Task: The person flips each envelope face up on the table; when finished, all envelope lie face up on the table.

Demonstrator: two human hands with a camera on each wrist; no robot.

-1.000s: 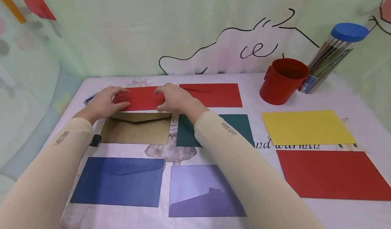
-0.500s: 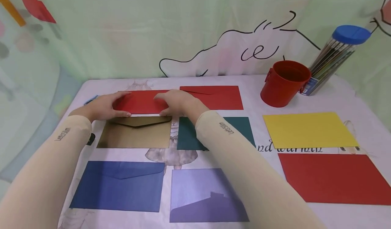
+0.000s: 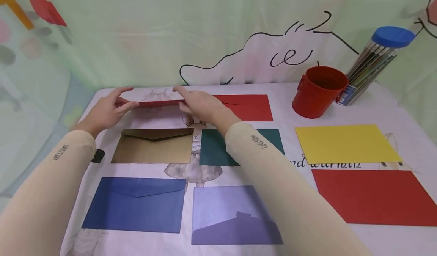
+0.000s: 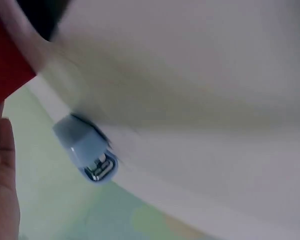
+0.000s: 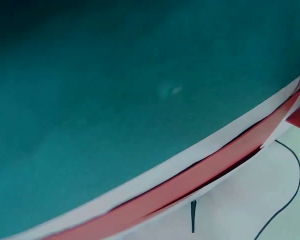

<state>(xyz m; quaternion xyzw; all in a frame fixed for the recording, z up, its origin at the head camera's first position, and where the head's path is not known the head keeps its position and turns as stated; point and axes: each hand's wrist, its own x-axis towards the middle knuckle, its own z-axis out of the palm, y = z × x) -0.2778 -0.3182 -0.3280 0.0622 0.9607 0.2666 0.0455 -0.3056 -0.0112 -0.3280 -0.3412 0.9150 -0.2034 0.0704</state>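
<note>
A red envelope (image 3: pixel 158 103) is raised off the table and seen nearly edge-on in the head view. My left hand (image 3: pixel 106 110) pinches its left end between thumb and fingers. At the other end my right hand (image 3: pixel 203 104) holds it, its index finger extended. In the left wrist view a corner of the red envelope (image 4: pixel 7 65) shows beside the left hand (image 4: pixel 4 190). A second red envelope (image 3: pixel 252 107) lies flat just right of my right hand. Below are a gold envelope (image 3: pixel 153 149) with its flap lifted and a dark green envelope (image 3: pixel 213 148), partly hidden by my right arm.
Blue (image 3: pixel 136 206) and lilac (image 3: pixel 222 210) envelopes lie nearer; yellow (image 3: pixel 348 144) and larger red (image 3: pixel 375 197) rectangles lie right. Behind them stand a red bucket (image 3: pixel 319 93) and a blue-lidded pencil tube (image 3: pixel 372 66). A small light-blue object (image 4: pixel 82 142) sits by the left edge.
The red envelope lay flat with my hands at its ends. Now both hands have lifted it and tilted it edge-on, baring the tablecloth beneath.
</note>
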